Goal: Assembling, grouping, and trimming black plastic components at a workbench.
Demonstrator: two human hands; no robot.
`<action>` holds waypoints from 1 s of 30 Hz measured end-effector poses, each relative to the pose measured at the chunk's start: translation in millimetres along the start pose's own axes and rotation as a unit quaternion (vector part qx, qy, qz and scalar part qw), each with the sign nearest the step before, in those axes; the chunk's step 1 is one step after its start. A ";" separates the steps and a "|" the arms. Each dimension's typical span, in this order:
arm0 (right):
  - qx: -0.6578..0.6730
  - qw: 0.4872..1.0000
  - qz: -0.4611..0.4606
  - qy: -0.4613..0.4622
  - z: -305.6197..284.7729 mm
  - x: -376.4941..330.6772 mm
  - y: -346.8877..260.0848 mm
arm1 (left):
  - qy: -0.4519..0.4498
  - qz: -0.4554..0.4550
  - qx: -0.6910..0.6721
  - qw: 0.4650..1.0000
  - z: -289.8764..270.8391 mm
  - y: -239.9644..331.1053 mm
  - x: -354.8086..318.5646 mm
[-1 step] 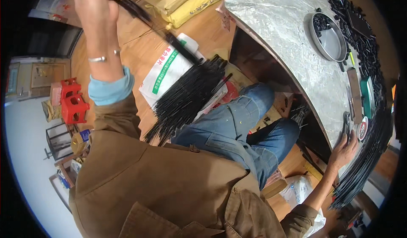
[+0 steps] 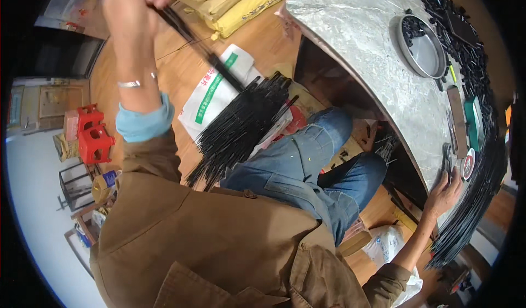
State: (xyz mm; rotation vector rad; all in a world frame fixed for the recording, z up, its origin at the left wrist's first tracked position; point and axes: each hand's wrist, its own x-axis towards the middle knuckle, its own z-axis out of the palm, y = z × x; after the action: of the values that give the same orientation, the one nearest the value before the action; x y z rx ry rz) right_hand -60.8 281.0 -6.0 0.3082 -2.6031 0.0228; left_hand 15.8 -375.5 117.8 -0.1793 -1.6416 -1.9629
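At the far left, red stools [image 2: 93,138] are seen on the floor. The left hand [image 2: 134,4] is raised above them, toward the upper left of the view. Its fingers are closed around one end of a thin bunch of black rods [image 2: 192,36]. The bunch slants down to the right. Its lower end reaches the pile [image 2: 241,127] of like rods, which is fanned out on the floor against the person's knee. A white sack [image 2: 211,91] lies partly under the pile, and yellow sacks [image 2: 241,1] are stacked beyond it.

To the right, a grey stone table [image 2: 361,50] is placed. A round metal dish [image 2: 424,47] with small black parts is set near its far edge. More black rods [image 2: 476,187] are laid along its right edge.

The right hand [image 2: 444,194] is laid on the near edge of the table, fingers spread, and nothing is seen clamped in it. A small metal tool [image 2: 448,160] lies just beyond the fingertips.

Against the picture taken at the same instant, no shift is found: both hands and the bunch are placed as before, so the bunch is taken as held clear of the pile at its upper end only.
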 end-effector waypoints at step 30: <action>-0.291 0.884 0.354 -0.091 -19.8 80.7 232.4 | -0.145 -0.340 0.610 0.701 19.0 -364.5 -269.4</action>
State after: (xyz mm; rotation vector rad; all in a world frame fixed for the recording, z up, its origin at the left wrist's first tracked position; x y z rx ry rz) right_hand -170.7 491.7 61.0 -0.8912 -2.5981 -0.5422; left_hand 52.4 -236.3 -312.3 0.7673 -3.1582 -0.7625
